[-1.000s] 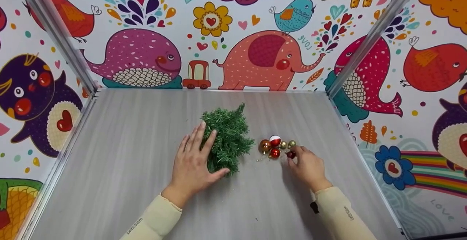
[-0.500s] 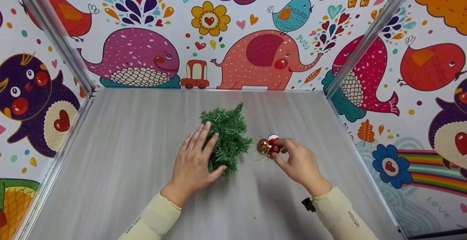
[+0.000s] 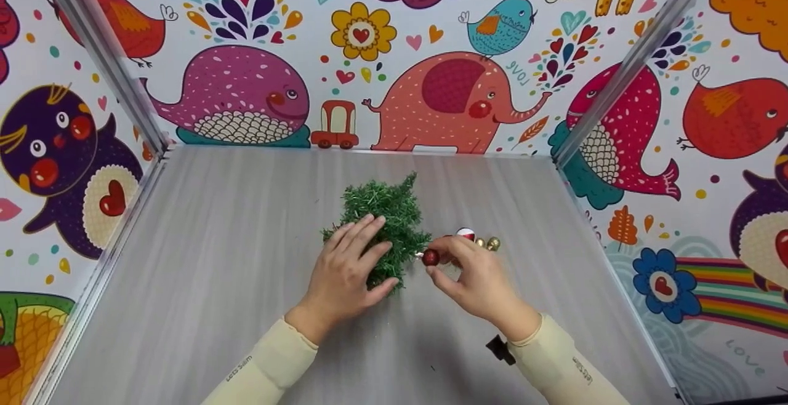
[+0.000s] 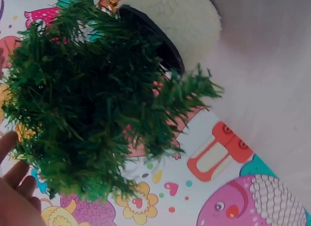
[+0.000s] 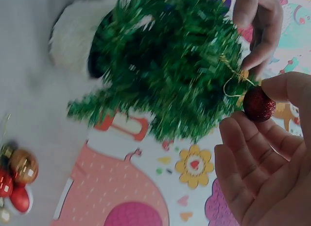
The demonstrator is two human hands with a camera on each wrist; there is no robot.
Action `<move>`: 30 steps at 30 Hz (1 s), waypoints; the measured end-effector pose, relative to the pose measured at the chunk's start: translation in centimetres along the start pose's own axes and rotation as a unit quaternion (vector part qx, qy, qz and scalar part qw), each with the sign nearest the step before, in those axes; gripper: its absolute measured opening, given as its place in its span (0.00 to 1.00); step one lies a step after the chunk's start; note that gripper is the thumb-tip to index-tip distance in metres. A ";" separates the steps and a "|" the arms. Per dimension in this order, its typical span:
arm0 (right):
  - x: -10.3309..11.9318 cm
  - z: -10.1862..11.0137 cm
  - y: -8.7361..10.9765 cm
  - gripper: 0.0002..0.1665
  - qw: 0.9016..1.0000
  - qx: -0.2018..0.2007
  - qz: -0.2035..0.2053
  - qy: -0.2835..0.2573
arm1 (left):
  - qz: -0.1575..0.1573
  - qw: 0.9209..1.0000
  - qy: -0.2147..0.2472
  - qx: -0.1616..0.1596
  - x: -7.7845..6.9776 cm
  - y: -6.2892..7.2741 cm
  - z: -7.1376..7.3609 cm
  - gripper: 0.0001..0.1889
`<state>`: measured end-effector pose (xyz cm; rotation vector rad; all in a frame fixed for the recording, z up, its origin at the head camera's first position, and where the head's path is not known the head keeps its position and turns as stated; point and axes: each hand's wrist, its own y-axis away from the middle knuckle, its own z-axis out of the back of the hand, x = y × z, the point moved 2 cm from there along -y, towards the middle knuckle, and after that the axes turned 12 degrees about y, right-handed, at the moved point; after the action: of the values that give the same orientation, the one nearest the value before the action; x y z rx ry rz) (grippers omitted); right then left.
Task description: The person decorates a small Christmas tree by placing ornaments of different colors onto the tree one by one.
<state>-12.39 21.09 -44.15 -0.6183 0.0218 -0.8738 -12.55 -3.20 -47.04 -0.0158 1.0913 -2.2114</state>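
A small green artificial Christmas tree (image 3: 400, 205) stands mid-table; its white fluffy base (image 4: 187, 29) shows in the left wrist view. Against the tree's left side rests my left hand (image 3: 348, 272), fingers extended over the branches. Between thumb and fingertips my right hand (image 3: 483, 282) pinches a dark red glitter bauble (image 3: 431, 257), close to the right-hand branches. A gold hanging loop (image 5: 225, 86) trails from that bauble towards the needles in the right wrist view; whether it touches a branch, I cannot tell.
Behind my right hand lie more baubles: a red and white one (image 3: 466, 233) and small gold ones (image 3: 494, 244). An orange-gold bauble (image 5: 24, 165) is visible in the right wrist view. Patterned walls (image 3: 246, 91) enclose the grey table (image 3: 234, 220) at the back and sides.
My right hand has picked the dark red bauble from the cluster and carried it left to the tree. My left hand has shifted slightly right, further over the branches.
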 end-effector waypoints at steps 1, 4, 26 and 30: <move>0.3 -0.1 -0.1 0.16 1.000 -0.002 0.005 -0.009 | 0.000 1.000 0.008 -0.005 -0.1 -0.1 -0.1 0.27; 0.9 -0.6 -0.4 0.17 0.999 -0.012 0.019 -0.035 | 0.011 0.999 0.030 -0.021 -0.4 -0.3 -0.3 0.23; 1.1 -4.0 0.1 0.16 0.989 0.040 -0.048 -0.132 | 0.042 0.993 0.071 -0.087 -0.7 -1.4 0.6 0.03; 1.3 -4.4 -0.1 0.17 0.990 0.016 -0.052 -0.128 | 0.048 0.993 0.066 -0.084 -0.5 -1.6 0.5 0.04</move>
<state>-12.75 17.90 -47.38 -0.7013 -0.2575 -0.8886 -12.92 -2.61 -45.44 0.1094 1.3210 -2.0525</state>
